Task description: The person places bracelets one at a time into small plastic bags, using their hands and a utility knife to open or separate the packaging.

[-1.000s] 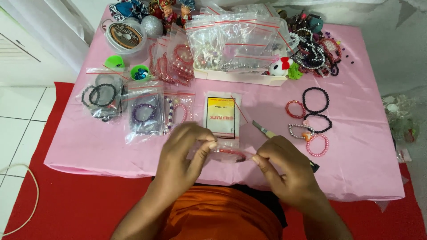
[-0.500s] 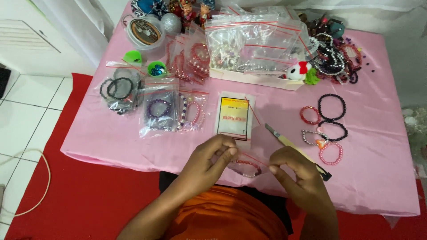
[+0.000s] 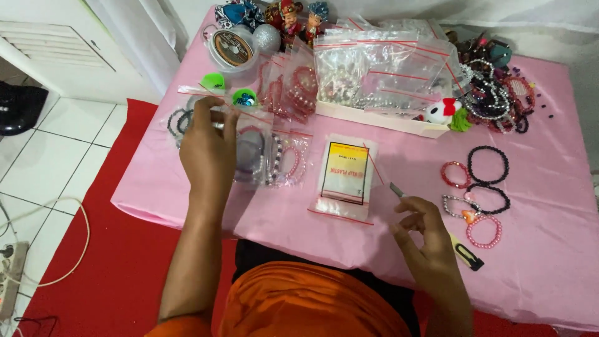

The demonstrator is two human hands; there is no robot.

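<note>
Left hand (image 3: pixel 209 146) now out at ten o'clock, laying the bagged red bracelet (image 3: pixel 249 134) on the pile of bagged bracelets (image 3: pixel 274 159) (packing apparently finished), right hand (image 3: pixel 419 228) released, loosely curled over the craft knife (image 3: pixel 437 231).

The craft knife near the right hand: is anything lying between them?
Nothing visible. The right hand hovers right over the knife, covering its middle; only the blade tip and dark end show on the pink cloth.

Bright, even indoor light; soft shadows, slight motion blur.
</note>
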